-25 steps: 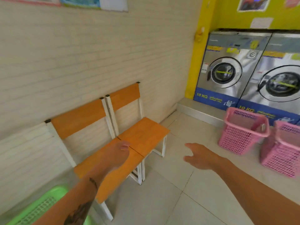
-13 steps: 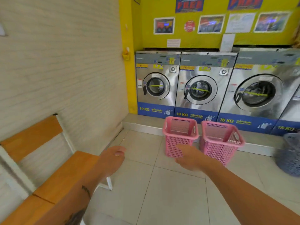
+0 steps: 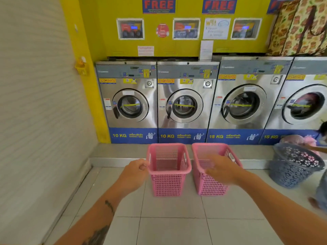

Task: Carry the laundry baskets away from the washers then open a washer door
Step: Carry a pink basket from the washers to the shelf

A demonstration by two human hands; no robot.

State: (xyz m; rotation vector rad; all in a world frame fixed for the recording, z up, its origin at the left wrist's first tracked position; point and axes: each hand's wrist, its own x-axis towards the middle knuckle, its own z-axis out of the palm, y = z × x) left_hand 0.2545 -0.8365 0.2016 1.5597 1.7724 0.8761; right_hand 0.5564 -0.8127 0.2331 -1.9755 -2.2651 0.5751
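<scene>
Left hand (image 3: 135,171): reached forward, fingers curled, at the left rim of the left pink basket (image 3: 168,171); whether it was touching or gripping the rim could not be told.
Right hand (image 3: 222,169): stretched out over the near rim of the right pink basket (image 3: 213,172), fingers spread and loose, blurred; not clamped on anything visible.
Left pink basket: upright on the tiled floor (image 3: 173,228), in front of the second 10 KG washer (image 3: 185,103), nothing seen inside.
Right pink basket: upright just beside the first, a narrow gap between them, tilted slightly to the right; partly hidden behind the right hand.
Washers: four steel front-loaders in a row on a raised step (image 3: 115,152) against the yellow wall (image 3: 109,32); first 10 KG washer (image 3: 129,103) at the left, then the second, then a 15 KG washer (image 3: 244,103); the far-right washer (image 3: 306,105) showed clothes behind the glass.
Washer doors: all shut.
Grey basket (image 3: 295,165): leaned over at the right, near the far-right washer, well apart from the pink pair.
Patterned bag (image 3: 300,27): sat on top of the washers at the upper right.
Left side: pale brick wall (image 3: 35,103).
</scene>
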